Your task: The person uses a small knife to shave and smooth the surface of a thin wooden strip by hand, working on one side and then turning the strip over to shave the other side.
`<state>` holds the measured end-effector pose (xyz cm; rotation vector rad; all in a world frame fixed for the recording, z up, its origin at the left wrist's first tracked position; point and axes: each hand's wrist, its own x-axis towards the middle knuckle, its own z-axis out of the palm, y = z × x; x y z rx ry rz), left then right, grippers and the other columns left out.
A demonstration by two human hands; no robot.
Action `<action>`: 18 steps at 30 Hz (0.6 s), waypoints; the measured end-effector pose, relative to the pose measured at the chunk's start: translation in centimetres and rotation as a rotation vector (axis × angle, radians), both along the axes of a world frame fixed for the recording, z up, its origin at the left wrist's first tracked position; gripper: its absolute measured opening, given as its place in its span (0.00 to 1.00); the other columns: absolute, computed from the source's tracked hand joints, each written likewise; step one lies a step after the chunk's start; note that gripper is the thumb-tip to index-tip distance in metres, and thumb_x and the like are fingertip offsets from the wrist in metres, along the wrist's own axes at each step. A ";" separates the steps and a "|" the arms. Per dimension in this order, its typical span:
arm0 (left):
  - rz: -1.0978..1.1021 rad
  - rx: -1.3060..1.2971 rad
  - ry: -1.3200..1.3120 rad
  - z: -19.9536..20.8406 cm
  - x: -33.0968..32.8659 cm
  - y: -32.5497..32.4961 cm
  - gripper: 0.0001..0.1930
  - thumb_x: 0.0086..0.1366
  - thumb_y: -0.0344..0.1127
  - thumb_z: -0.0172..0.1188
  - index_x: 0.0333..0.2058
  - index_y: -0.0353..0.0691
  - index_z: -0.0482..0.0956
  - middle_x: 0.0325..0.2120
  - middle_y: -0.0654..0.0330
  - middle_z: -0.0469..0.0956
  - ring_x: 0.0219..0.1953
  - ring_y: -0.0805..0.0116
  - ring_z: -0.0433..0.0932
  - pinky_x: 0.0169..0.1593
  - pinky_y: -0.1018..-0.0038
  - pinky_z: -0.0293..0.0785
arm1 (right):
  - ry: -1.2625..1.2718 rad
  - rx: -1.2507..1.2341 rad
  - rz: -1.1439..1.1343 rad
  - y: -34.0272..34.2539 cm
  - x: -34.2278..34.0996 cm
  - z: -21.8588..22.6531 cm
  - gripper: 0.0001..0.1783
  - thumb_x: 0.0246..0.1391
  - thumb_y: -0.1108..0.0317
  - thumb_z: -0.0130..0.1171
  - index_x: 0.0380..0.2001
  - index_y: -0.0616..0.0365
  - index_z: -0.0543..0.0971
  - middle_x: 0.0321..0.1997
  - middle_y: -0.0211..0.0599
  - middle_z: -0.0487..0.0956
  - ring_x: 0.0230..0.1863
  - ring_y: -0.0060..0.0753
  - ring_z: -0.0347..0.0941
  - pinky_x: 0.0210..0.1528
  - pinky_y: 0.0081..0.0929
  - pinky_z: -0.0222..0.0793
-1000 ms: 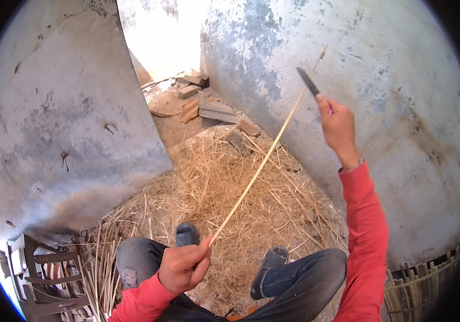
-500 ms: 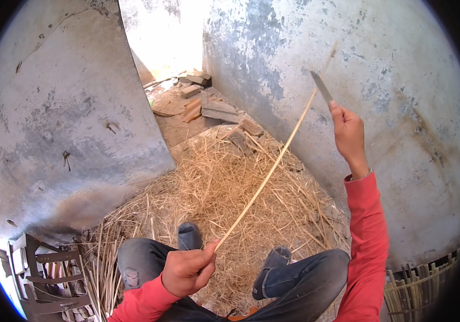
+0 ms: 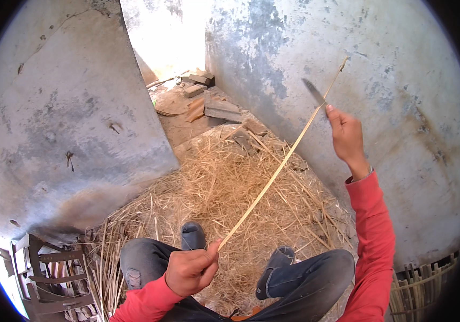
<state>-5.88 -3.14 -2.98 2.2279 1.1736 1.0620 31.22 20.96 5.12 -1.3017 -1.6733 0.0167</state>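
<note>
A long, thin, pale strip of split bamboo (image 3: 273,177) slants from low centre up to the right. Its near end is pinched in my left hand (image 3: 191,268), above my left knee. Up at the right, my right hand (image 3: 345,134) is closed around a knife, its handle hidden in my fist. The knife blade (image 3: 313,91) points up and left and crosses the strip near its far part. Beyond the blade the strip runs on to a darker tip against the wall.
Shavings (image 3: 214,182) cover the floor around my feet. Long strips (image 3: 106,268) lie at the left beside a brown frame (image 3: 58,279). A slatted bamboo basket (image 3: 420,292) stands at lower right. Bricks (image 3: 222,110) lie ahead, between a leaning slab (image 3: 69,123) and a worn wall (image 3: 401,161).
The strip's far end has swung slightly down and right. The knife blade has tilted further left and now lies across the strip. My left hand keeps its pinch.
</note>
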 end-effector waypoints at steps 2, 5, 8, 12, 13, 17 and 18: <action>-0.010 0.000 0.002 0.0 0.3 0.0 0.23 0.57 0.21 0.66 0.54 0.29 0.81 0.21 0.60 0.76 0.20 0.63 0.79 0.25 0.70 0.74 | 0.001 0.034 -0.039 1.8 2.0 1.0 0.30 0.72 0.51 0.54 0.22 0.66 0.72 0.16 0.44 0.59 0.19 0.29 0.54 0.23 0.38 0.55; -0.045 0.042 -0.021 0.3 0.6 0.1 0.23 0.57 0.19 0.64 0.54 0.27 0.81 0.19 0.57 0.76 0.17 0.64 0.78 0.24 0.72 0.73 | 0.016 0.079 -0.256 3.5 4.1 2.8 0.30 0.72 0.51 0.54 0.22 0.66 0.73 0.16 0.46 0.60 0.19 0.28 0.54 0.23 0.38 0.55; -0.047 0.053 -0.006 0.9 1.1 0.4 0.23 0.57 0.19 0.65 0.54 0.27 0.81 0.19 0.58 0.76 0.18 0.64 0.78 0.24 0.72 0.73 | -0.066 0.058 -0.117 2.4 3.5 3.1 0.29 0.72 0.52 0.54 0.23 0.66 0.76 0.14 0.47 0.62 0.17 0.28 0.57 0.23 0.37 0.56; 0.048 0.019 0.049 -0.1 0.3 0.1 0.23 0.58 0.22 0.66 0.54 0.31 0.81 0.20 0.60 0.75 0.20 0.63 0.78 0.25 0.69 0.73 | -0.088 -0.069 0.154 -3.9 -4.6 -1.1 0.26 0.72 0.54 0.54 0.23 0.63 0.77 0.12 0.44 0.62 0.13 0.30 0.58 0.19 0.38 0.54; 0.069 0.005 0.032 -0.2 0.3 0.1 0.23 0.58 0.22 0.66 0.54 0.32 0.82 0.20 0.60 0.75 0.19 0.63 0.78 0.25 0.69 0.73 | -0.115 -0.129 0.188 -5.4 -5.4 -1.4 0.26 0.72 0.54 0.53 0.22 0.62 0.76 0.12 0.43 0.61 0.13 0.30 0.58 0.18 0.38 0.54; 0.055 0.016 0.001 -0.3 0.4 0.1 0.22 0.58 0.22 0.66 0.54 0.31 0.82 0.19 0.59 0.74 0.19 0.63 0.77 0.25 0.69 0.73 | -0.136 -0.081 0.278 -7.8 -6.4 -3.0 0.25 0.73 0.56 0.52 0.23 0.63 0.73 0.12 0.42 0.60 0.13 0.31 0.57 0.19 0.40 0.53; 0.045 0.011 0.003 -0.1 0.5 0.1 0.22 0.58 0.20 0.65 0.53 0.30 0.82 0.19 0.58 0.75 0.18 0.64 0.77 0.25 0.71 0.72 | -0.135 -0.080 0.277 -7.3 -6.0 -3.0 0.25 0.73 0.56 0.52 0.23 0.63 0.73 0.12 0.42 0.60 0.13 0.31 0.57 0.19 0.40 0.53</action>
